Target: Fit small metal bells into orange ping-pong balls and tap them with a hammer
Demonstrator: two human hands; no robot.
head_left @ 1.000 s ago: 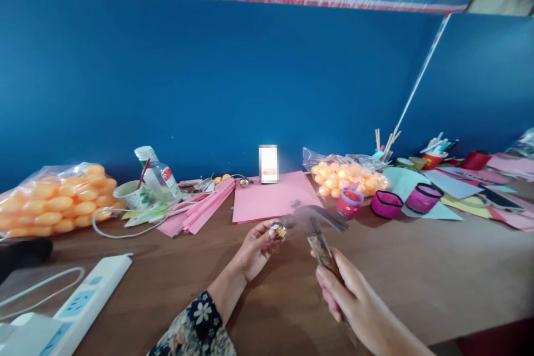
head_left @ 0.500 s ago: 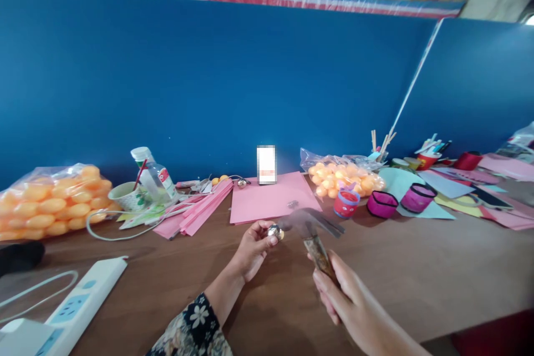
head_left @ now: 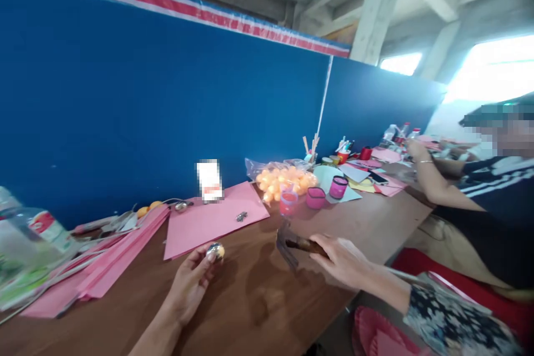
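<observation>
My left hand (head_left: pixel 192 275) pinches a shiny silver ball (head_left: pixel 216 251), yellowish on one side, between thumb and fingers above the brown table. What it is exactly I cannot make out. Wrapped around the handle of a claw hammer (head_left: pixel 287 243) is my right hand (head_left: pixel 340 258), to the right and apart from the ball. The hammer's head points left, over the table. Just beyond both hands lies a pink paper sheet (head_left: pixel 196 228) with a small cluster of dark metal bits (head_left: pixel 241 216) on it.
A bag of orange balls (head_left: pixel 283 181) lies behind several small cups, among them a magenta cup (head_left: pixel 316 198). Folded pink strips (head_left: pixel 120 256) and a plastic bottle (head_left: pixel 45 228) are at left. A co-worker (head_left: pixel 492 194) sits at right. A blue partition (head_left: pixel 167 94) stands behind.
The view has swung right, bringing a co-worker into sight. The hammer has moved away from the ball toward the right, in my right hand. My left hand still holds the ball.
</observation>
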